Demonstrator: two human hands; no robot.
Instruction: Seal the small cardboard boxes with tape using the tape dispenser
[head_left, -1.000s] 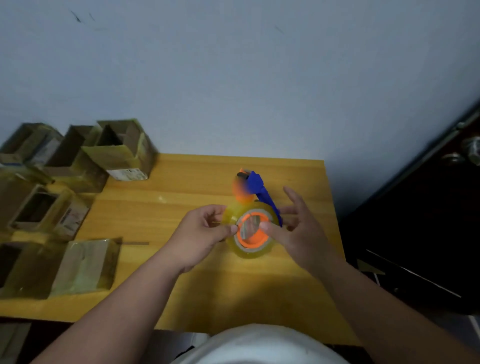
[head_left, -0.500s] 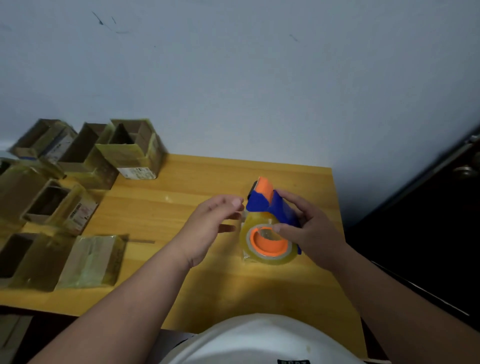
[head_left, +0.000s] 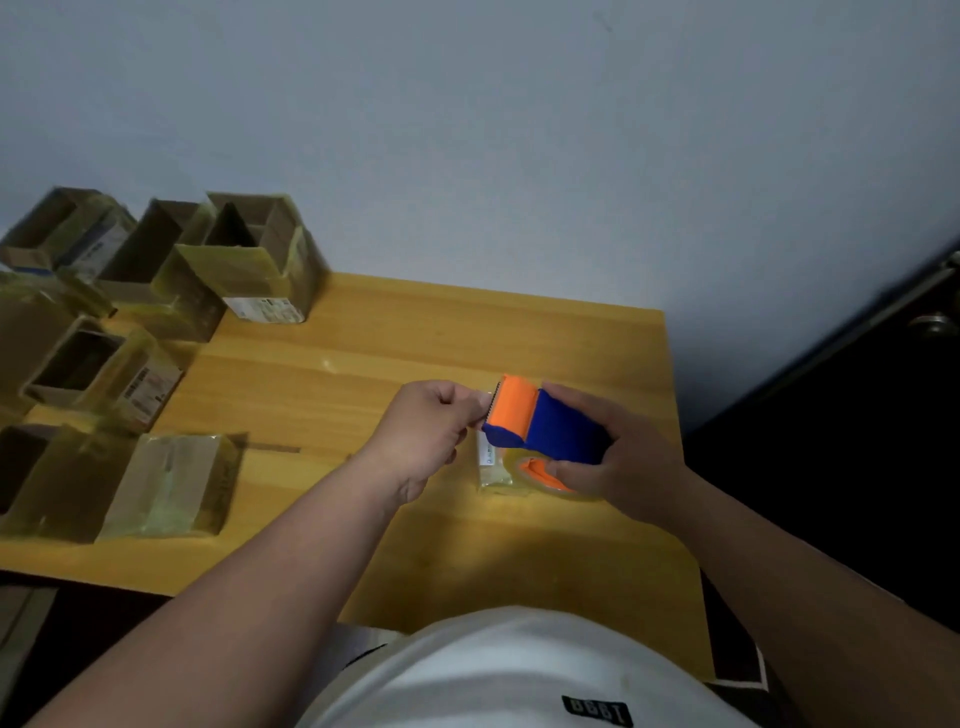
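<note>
Seven small cardboard boxes (head_left: 171, 486) crowded the table's (head_left: 545, 332) left side; one tape dispenser (head_left: 545, 423) sat right of centre, with two hands (head_left: 431, 431).

This looks like a plain room in a home used as a makeshift packing spot. A small wooden table (head_left: 363, 364) stands pushed against a bare, pale painted wall (head_left: 467, 130) at twelve o'clock. Small, tape-covered cardboard boxes (head_left: 156, 291), several with printed labels, crowd the table from nine to eleven o'clock. A dark door with a round knob (head_left: 935, 325) stands at three o'clock.
</note>
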